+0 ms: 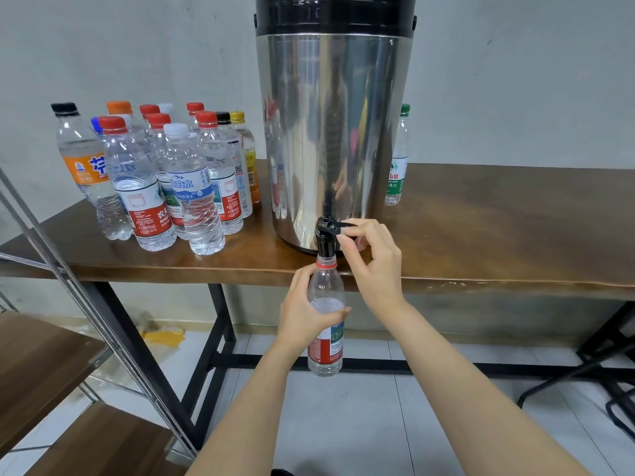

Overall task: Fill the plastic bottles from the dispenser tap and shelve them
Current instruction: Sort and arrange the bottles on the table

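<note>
A pale, scuffed wall (137,46) is seen behind a brown wooden table (515,228), which is carried on black metal legs (220,317). Light floor tiles (378,424) are laid below (crumpled yellow plastic (165,338) is left on them). At the left, a metal-framed shelf unit (44,355) with wooden boards is set.

A mirror-polished steel dispenser (335,139) with a black plastic tap (326,235) stands on a smooth, brown wood-grain bench (498,228) beside clear, glossy plastic bottles (165,180).
</note>
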The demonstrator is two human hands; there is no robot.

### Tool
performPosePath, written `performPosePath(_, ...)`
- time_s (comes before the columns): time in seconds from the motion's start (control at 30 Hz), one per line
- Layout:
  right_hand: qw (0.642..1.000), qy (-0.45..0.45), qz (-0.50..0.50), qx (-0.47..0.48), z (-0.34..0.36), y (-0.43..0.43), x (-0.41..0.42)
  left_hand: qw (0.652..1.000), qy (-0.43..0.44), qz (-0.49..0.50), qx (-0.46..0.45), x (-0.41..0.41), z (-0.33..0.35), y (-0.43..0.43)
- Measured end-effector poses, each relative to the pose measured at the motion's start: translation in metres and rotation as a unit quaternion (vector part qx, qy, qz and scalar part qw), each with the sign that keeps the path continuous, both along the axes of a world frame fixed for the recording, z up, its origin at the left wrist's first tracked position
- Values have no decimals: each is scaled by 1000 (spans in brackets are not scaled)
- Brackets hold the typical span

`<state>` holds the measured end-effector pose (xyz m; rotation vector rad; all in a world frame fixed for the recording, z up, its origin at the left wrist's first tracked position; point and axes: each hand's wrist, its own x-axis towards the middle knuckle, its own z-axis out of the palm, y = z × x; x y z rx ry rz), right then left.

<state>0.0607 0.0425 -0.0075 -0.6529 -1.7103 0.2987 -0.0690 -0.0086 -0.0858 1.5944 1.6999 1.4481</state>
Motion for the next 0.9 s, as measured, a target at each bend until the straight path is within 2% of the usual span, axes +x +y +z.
performPosePath(0.9,1000,4,4,-2,0,0,0,1000,-2,1,-6,0,1,0)
